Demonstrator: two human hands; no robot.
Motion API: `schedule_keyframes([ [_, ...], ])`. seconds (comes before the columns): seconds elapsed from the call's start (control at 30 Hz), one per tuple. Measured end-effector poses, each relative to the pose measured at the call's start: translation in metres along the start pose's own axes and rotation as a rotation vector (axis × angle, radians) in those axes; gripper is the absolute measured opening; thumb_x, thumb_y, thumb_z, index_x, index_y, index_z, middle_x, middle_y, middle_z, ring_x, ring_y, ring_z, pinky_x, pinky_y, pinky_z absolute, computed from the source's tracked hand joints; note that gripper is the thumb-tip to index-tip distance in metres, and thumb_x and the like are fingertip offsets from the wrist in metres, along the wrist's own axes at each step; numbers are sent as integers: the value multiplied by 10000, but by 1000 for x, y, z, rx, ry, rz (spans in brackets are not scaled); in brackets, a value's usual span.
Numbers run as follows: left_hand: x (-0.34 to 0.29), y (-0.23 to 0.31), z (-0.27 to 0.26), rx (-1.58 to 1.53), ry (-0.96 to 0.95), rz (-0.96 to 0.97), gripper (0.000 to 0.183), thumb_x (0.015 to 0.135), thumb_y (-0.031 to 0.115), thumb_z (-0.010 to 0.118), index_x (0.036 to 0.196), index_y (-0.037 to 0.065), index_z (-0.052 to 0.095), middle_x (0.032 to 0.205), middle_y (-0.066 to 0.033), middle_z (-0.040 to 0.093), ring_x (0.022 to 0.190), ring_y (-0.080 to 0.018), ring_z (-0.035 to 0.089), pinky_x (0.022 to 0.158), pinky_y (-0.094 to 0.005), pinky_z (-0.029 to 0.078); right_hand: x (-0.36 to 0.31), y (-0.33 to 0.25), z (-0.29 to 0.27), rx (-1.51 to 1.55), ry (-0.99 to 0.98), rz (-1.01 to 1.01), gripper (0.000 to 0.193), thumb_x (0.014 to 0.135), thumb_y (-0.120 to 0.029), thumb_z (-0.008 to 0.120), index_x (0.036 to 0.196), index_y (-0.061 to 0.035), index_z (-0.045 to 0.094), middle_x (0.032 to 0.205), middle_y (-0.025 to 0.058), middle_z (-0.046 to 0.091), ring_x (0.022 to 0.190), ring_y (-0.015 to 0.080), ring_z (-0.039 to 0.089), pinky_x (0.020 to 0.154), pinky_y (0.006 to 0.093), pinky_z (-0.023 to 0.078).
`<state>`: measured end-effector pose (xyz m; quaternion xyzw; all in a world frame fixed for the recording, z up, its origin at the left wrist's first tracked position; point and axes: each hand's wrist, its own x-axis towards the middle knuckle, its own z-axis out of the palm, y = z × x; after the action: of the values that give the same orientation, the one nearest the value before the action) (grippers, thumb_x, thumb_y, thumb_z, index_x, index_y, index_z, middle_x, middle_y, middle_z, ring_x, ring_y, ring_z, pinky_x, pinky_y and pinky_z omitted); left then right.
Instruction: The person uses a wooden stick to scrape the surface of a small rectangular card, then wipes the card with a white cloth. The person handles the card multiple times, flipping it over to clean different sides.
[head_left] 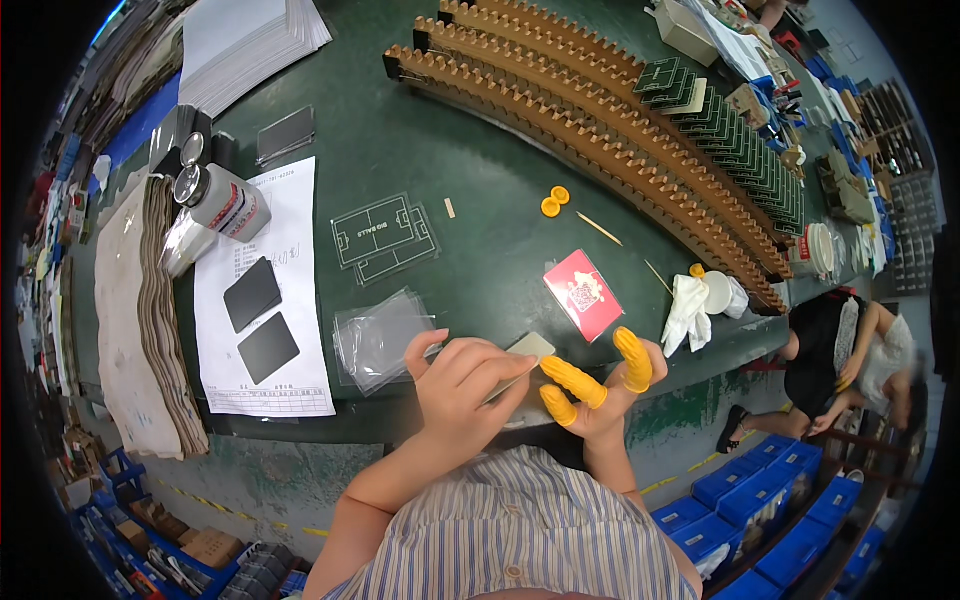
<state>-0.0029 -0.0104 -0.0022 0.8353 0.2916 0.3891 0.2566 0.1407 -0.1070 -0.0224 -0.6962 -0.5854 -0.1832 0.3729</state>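
Note:
Near the table's front edge, my left hand has its fingers pinched on a small pale card, partly hidden behind the fingertips. My right hand is close beside it, three of its fingers in yellow finger cots. These fingers are spread, and one tip meets the card's edge next to my left fingertips. Just beyond lies a red printed card. Left of my left hand is a stack of clear plastic sleeves. Farther off, dark cards with white line drawings lie flat.
Long notched wooden racks cross the back right, with many green cards standing in them. Left are a printed sheet with two black cards, a white bottle and cloths. A person sits at right, near blue bins.

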Motion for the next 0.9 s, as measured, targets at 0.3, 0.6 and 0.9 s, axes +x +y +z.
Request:
schedule_keyframes([
  [0.3, 0, 0, 0, 2, -7, 2, 181, 671, 94, 743, 821, 170, 677, 763, 73, 619, 744, -94, 591, 924, -350, 268, -1, 0, -1, 9, -4, 4, 181, 752, -445, 688, 896, -338, 713, 1170, 39, 464, 1063, 264, 355, 822, 384, 324],
  [0.6, 0, 0, -1, 5, -2, 5, 192, 665, 82, 742, 823, 167, 673, 763, 72, 620, 742, -96, 592, 918, -347, 272, 1, 1, -2, -1, -52, -9, 217, 723, -429, 708, 888, -290, 726, 1197, 61, 443, 1066, 281, 342, 840, 393, 318],
  [0.9, 0, 0, -1, -9, 5, 0, 197, 660, 76, 740, 820, 167, 672, 756, 73, 619, 736, -95, 593, 916, -346, 272, 2, 0, -2, -7, -13, 75, 217, 717, -413, 720, 887, -278, 730, 1233, 55, 455, 1050, 273, 350, 842, 376, 318],
])
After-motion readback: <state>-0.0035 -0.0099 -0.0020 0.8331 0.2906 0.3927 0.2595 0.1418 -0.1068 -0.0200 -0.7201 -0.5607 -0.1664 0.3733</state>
